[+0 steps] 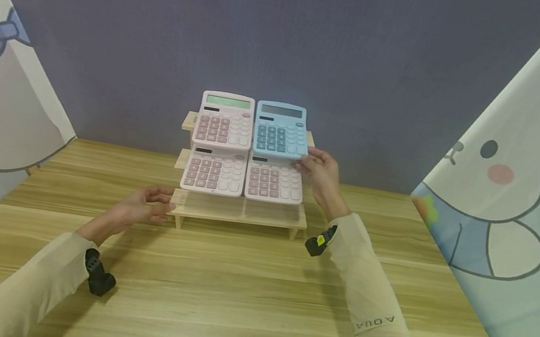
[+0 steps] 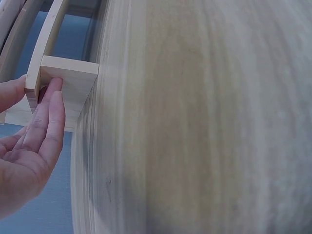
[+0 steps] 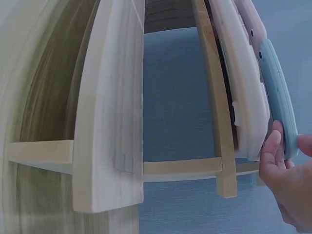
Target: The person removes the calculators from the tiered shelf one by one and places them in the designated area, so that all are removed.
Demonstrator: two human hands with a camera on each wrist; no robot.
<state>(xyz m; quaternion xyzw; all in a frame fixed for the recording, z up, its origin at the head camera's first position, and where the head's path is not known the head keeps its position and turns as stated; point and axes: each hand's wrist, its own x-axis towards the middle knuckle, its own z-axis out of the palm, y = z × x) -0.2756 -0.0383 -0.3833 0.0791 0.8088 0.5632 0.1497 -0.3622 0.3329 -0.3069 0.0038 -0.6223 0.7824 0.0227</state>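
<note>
With three pink calculators (image 1: 213,173) set on the wooden rack (image 1: 190,120), we have the blue calculator (image 1: 281,131) seemingly in place at upper right but not yet released, our right hand (image 1: 321,176) pinching its corner, our left hand (image 1: 141,206) gripping the lowest shelf (image 1: 219,211)

Smooth plastic calculators (image 1: 225,120) line a matt wooden rack (image 1: 220,206). Beneath the rack spreads a wood-grain tabletop (image 1: 226,293); behind the rack, a matt, cloth-like backdrop (image 1: 291,46).
</note>
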